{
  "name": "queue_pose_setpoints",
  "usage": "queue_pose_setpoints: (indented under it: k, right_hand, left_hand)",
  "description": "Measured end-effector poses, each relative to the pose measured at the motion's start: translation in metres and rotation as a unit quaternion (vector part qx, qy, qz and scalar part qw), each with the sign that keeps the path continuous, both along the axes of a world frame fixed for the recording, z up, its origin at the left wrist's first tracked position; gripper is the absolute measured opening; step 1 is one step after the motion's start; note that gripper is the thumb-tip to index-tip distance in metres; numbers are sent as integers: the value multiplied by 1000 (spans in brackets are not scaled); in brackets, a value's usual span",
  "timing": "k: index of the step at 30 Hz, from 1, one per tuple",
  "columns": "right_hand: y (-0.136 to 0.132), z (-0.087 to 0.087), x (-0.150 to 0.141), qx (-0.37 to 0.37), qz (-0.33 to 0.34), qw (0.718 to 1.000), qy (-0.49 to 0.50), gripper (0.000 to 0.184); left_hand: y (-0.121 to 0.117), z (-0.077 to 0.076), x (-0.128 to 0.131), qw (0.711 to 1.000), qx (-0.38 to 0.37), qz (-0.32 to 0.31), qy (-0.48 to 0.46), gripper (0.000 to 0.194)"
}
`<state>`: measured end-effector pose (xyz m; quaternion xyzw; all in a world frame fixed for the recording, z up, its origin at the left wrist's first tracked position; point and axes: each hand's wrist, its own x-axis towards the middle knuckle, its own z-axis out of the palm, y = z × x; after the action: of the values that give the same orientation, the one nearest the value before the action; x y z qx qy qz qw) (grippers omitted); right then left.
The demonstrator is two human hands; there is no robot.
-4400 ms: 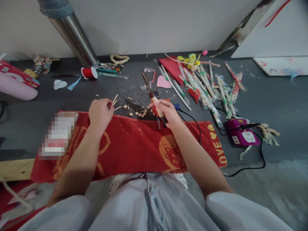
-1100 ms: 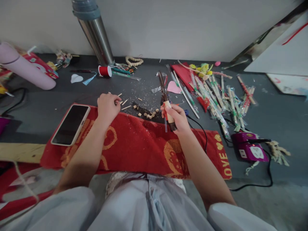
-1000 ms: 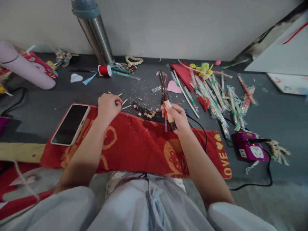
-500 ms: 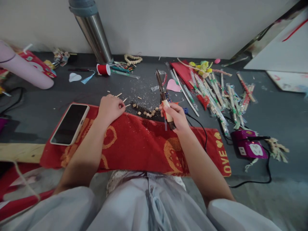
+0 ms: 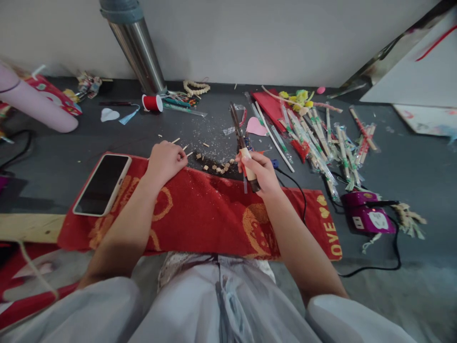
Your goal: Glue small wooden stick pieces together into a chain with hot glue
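Observation:
My left hand [image 5: 164,162] rests at the far edge of the red towel [image 5: 203,214], its fingers curled together. A thin wooden stick [image 5: 189,154] sticks out at its fingertips, and other short sticks lie by the knuckles; the inner fingers are hidden. In my right hand [image 5: 262,171] is a hand tool [image 5: 247,164] with a long, narrow, dark metal front and a cream handle with a black end, pointing away from me. Between my hands lie small wooden pieces [image 5: 223,167] in a curved row, with pale crumbs scattered beyond them.
A phone [image 5: 103,186] lies on the towel's left side. Behind stand a steel flask [image 5: 141,52] and a red thread spool [image 5: 152,103]. Wrapped stick bundles [image 5: 314,138] cover the right side, near a purple box [image 5: 369,214] with a black cable. A pink bottle [image 5: 39,102] is at left.
My left hand has shifted very slightly to the right over the sticks. My right hand keeps the tool in nearly the same place. The whole view has drifted a little.

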<state>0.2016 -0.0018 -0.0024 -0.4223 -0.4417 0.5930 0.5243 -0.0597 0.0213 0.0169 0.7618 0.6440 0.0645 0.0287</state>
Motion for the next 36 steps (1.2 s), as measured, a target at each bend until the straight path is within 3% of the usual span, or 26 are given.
queue_pose_setpoints:
  k: [10,24,30,36]
  right_hand:
    - [0,2,1,0,-1,1000,-1,24]
    - [1,2,-2,5,4,1000,-11,25]
    - [0,6,1,81,2,984,-157,22]
    - [-10,9,3,163,48,910,-379,22]
  left_hand:
    - [1,-8,-6,986,86,121,-71,11]
    - [7,-19,-12,989,117,86,-40,18]
    - [6,-19,-10,988,131,71,-47,18]
    - [4,-13,-12,970,193,93,-115,17]
